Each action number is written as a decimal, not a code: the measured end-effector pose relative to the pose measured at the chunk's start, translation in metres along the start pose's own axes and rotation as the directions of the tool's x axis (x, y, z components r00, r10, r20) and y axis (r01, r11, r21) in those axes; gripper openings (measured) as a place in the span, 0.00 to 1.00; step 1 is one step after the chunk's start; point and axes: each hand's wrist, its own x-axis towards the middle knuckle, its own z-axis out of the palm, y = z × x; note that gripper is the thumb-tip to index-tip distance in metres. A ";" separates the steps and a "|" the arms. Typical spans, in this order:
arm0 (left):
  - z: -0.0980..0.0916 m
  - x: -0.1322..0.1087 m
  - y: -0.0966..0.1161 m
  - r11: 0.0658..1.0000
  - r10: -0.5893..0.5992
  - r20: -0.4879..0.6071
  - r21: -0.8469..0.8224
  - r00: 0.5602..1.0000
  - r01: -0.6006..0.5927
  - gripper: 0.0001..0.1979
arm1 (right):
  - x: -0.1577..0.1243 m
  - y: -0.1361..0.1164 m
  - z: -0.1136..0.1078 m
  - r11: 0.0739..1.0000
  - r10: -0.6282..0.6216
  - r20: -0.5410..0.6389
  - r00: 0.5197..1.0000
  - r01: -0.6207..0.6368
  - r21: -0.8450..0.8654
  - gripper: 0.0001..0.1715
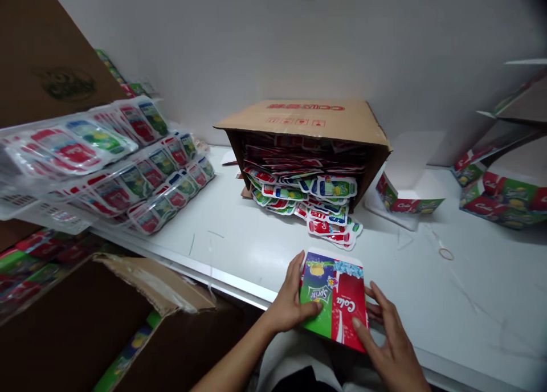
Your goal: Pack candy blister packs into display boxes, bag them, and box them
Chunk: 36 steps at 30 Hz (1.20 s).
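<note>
A small printed carton (335, 301), green, blue and red with "Sprite" and "Cola" on it, is held at the table's front edge, above my lap. My left hand (293, 301) grips its left side, thumb on the printed face. On the right side, my right hand (384, 335) holds it too, with the thumb near the lower right of the face. The carton's lettering is upside down to me, and a white flap shows along its far edge. What is inside the carton is hidden. Just beyond it lie bottle-shaped sachets (331, 228), spilling out of a cardboard box (307, 118).
On the left, clear plastic trays (141, 181) hold rows of sachets. An open cardboard box (171, 284) with printed cartons stands below the table edge. At right are open display cartons (504, 195), a smaller one (412, 204), and a rubber band (446, 254) on the white table (239, 232).
</note>
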 end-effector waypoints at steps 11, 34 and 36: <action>0.013 0.026 -0.004 0.914 -0.117 0.063 -0.383 0.991 0.132 0.23 | 0.057 -0.031 0.000 0.603 -0.489 0.314 0.814 0.576 -0.552 0.33; 0.014 0.024 -0.024 0.959 -0.088 -0.011 -0.272 0.996 0.082 0.28 | 0.092 -0.040 0.009 0.692 -0.524 0.330 0.785 0.618 -0.372 0.12; 0.014 0.025 -0.024 0.962 -0.092 -0.012 -0.260 0.996 0.086 0.28 | 0.092 -0.041 0.009 0.695 -0.499 0.335 0.799 0.600 -0.397 0.12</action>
